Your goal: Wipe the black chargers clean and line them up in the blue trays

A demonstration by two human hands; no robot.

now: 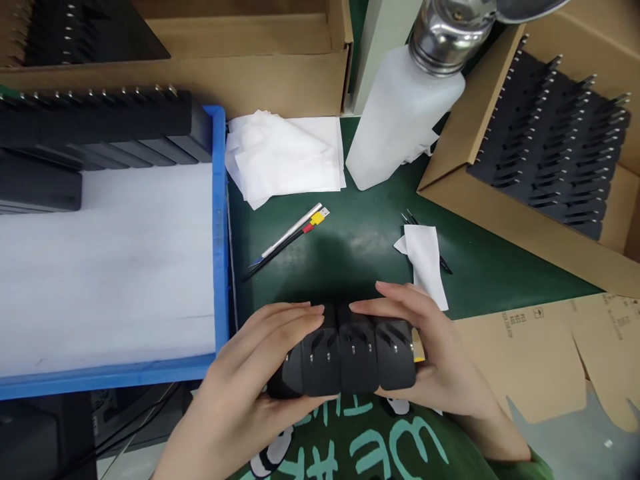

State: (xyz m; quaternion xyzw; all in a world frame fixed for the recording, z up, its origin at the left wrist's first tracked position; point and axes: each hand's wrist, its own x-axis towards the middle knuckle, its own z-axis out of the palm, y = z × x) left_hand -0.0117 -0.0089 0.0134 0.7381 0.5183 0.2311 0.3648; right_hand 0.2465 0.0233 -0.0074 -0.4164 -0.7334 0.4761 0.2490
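Adapters held by left hand and right hand, tray edge leftward, tabletop ahead

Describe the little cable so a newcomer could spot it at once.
Find the blue tray on the left. Right of it, on the green tabletop, two slim things lie slantwise. The cable is the black one with yellow and red near its metal plug; its neighbour is a silver stick.

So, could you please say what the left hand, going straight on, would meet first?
The left hand would likely meet the right hand across the black plug blocks they hold; depth is unclear.
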